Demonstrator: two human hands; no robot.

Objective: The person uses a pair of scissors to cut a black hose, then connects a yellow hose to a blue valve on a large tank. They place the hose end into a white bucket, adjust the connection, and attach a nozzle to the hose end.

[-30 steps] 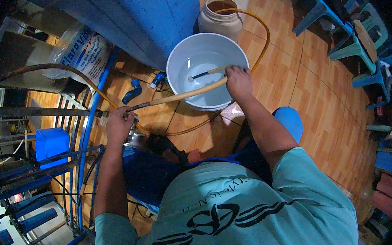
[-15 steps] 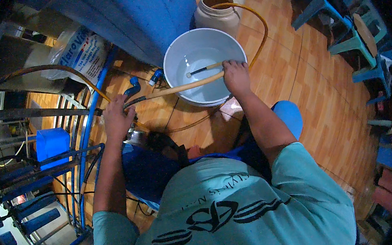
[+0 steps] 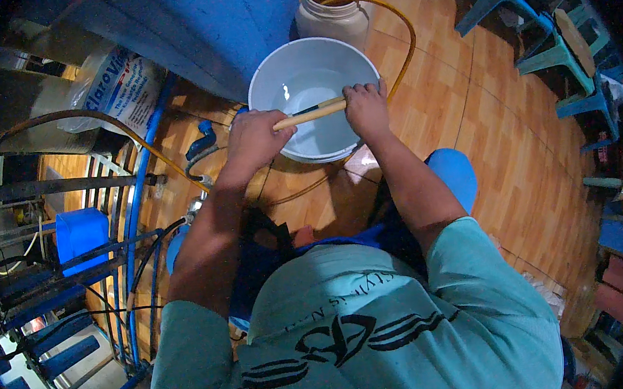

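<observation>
A white bucket (image 3: 259, 76) with clear liquid in it stands on the floor ahead of me. Across its near side runs a tan tube (image 3: 311, 115), held level by both my hands. My left hand (image 3: 255, 141) is closed round the tube's left part, at the bucket's near left rim. Over the right side of the bucket, my right hand (image 3: 368, 112) grips the other part. A dark thin section (image 3: 307, 110) shows just beyond the tan tube; my left fingers hide its tip.
Behind the bucket stands an open beige jug (image 3: 334, 21) with an amber hose (image 3: 412, 38) in its mouth. A blue pipe elbow (image 3: 203, 139) and a metal fitting (image 3: 196, 204) lie at left, beside a pipe rack (image 3: 133, 212). Light blue plastic stools (image 3: 561, 62) line the right.
My left hand has moved right and away from me, from the dark hose end by the rack to the bucket's rim. The hands are now closer together. My right hand stays on the tube.
</observation>
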